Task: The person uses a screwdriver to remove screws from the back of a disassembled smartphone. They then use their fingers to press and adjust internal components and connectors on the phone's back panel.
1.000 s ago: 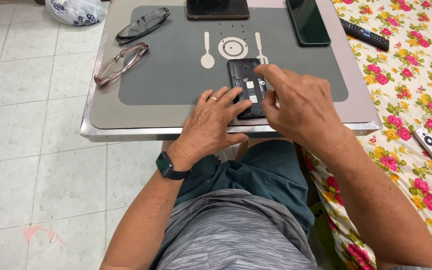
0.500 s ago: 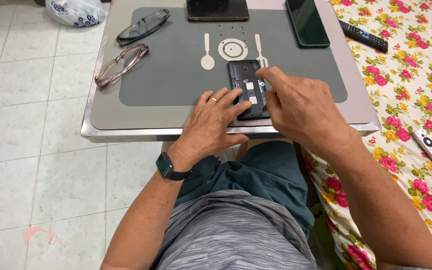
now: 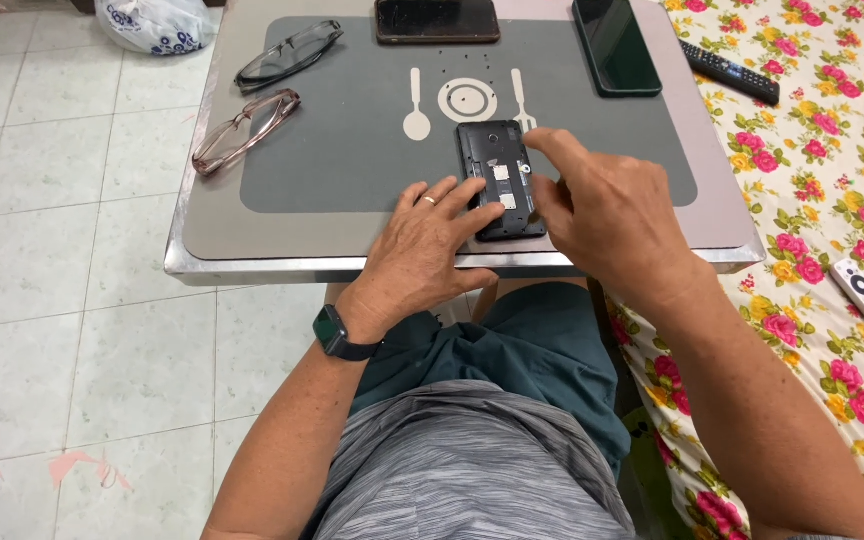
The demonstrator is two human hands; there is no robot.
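A black phone [image 3: 492, 160] lies face down on the grey mat [image 3: 352, 170] with its back cover off, showing its inner slots. My left hand [image 3: 427, 245] rests flat on the mat, and its fingertips press the phone's lower left edge. A ring is on one finger and a dark watch on that wrist. My right hand [image 3: 602, 210] hovers over the phone's right side with the index finger and thumb pinched at its right edge. Whether something small sits between those fingertips is too small to tell.
The small metal-edged table [image 3: 252, 262] stands over my lap. Two pairs of glasses [image 3: 247, 130] lie at the mat's left, a dark phone [image 3: 437, 20] at the back and another [image 3: 615, 45] at the back right. Two remotes [image 3: 730, 72] lie on the floral cloth [image 3: 832, 170].
My right hand has slid slightly to the right, off the phone's middle to its right edge, which uncovers more of the open back. My left hand has stayed in place.
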